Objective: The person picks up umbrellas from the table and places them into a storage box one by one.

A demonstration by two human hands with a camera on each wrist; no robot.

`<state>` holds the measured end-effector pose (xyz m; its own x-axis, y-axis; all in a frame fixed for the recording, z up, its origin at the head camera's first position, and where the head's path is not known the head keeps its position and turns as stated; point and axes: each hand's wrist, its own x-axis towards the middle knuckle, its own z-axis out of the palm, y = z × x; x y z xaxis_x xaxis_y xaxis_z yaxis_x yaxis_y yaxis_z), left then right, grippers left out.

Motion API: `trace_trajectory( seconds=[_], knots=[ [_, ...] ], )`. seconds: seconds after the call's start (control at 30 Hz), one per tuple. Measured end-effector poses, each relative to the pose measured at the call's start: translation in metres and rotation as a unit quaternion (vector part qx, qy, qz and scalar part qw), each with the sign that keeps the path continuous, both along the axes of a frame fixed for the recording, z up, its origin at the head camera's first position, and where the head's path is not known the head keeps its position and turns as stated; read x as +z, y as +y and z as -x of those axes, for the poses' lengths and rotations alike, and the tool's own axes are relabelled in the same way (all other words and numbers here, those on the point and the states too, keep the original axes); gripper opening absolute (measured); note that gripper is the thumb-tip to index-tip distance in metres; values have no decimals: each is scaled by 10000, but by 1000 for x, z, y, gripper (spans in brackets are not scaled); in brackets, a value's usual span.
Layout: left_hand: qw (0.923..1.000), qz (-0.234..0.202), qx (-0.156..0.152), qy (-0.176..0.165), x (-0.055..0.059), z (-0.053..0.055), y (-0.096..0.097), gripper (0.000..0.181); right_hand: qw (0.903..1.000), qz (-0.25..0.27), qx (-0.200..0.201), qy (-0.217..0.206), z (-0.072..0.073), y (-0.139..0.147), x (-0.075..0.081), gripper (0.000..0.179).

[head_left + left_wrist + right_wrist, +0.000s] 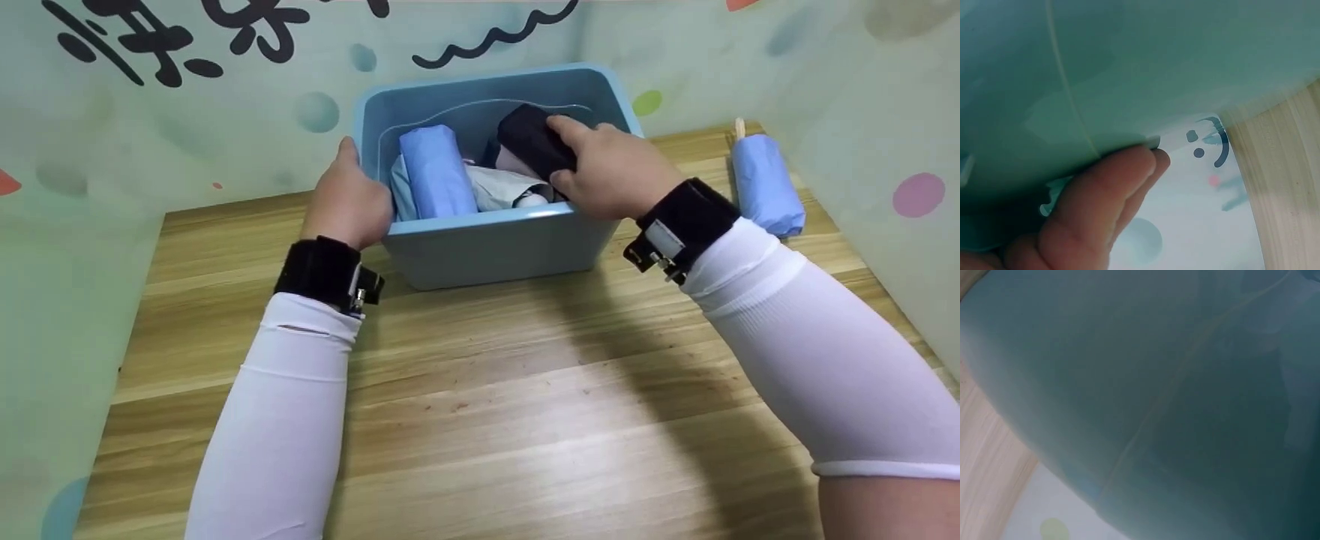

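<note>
A blue plastic bin (pixel 487 251) stands by the back wall. My left hand (pixel 349 199) grips its left rim; in the left wrist view the fingers (pixel 1100 197) lie against the bin's outer wall. Over the bin's right side, my right hand (pixel 611 165) holds a black folded umbrella (pixel 534 139), thumb and fingers at its near end. Inside, a blue folded umbrella (pixel 439 172) leans at the left. Between them lies a pale grey-white bundle (pixel 499 187) with a white rounded end. The right wrist view shows only the bin's wall (pixel 1129 382) up close, the hand hidden.
Another blue folded umbrella (pixel 769 184) with a pale strap or handle lies on the wooden table (pixel 465 390), right of the bin. A patterned wall panel (pixel 255 127) rises behind, with further panels at the left and right sides.
</note>
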<state>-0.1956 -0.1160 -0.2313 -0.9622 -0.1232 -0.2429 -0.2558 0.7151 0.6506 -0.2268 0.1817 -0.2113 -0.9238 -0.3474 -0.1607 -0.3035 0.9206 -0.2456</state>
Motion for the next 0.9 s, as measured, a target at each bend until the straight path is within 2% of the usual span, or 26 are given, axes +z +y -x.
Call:
trace_trajectory(
  seconds=[0.3, 0.9],
  knots=[
    [10000, -79, 28, -19, -1, 0, -1, 76, 9999, -111, 95, 84, 0, -2, -2, 69],
    [10000, -34, 11, -61, 1, 0, 0, 76, 9997, 42, 216, 80, -1, 2, -1, 65]
  ],
)
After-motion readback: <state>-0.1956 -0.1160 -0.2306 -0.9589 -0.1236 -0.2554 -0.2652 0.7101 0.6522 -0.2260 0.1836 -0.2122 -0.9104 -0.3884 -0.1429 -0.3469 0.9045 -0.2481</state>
